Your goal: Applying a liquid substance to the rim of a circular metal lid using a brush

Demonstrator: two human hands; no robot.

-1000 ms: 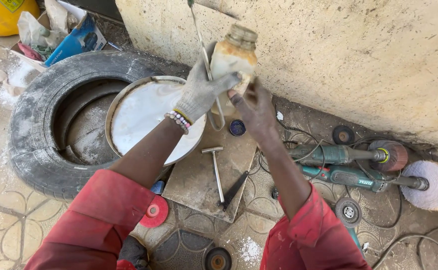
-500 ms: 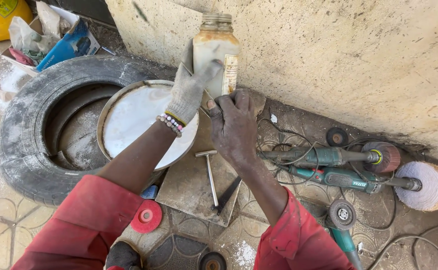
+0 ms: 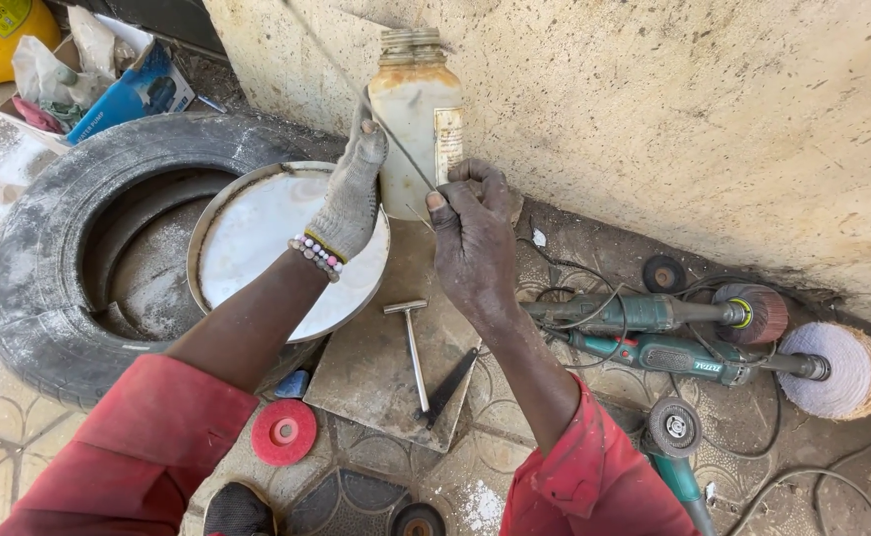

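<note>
Gloved left hand (image 3: pixel 351 194) steadies the grimy bottle (image 3: pixel 418 119); bare right hand (image 3: pixel 472 238) pinches a thin, springy wire (image 3: pixel 396 144), likely best held near its end.

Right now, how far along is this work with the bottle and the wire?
Done: the dusty cream plastic bottle is upright against the wall. In hand: the gloved left hand is pressed to its side, and the bare right hand pinches a thin metal wire that crosses it. Left: the small metal hammer and green angle grinders lie untouched on the ground.
</note>
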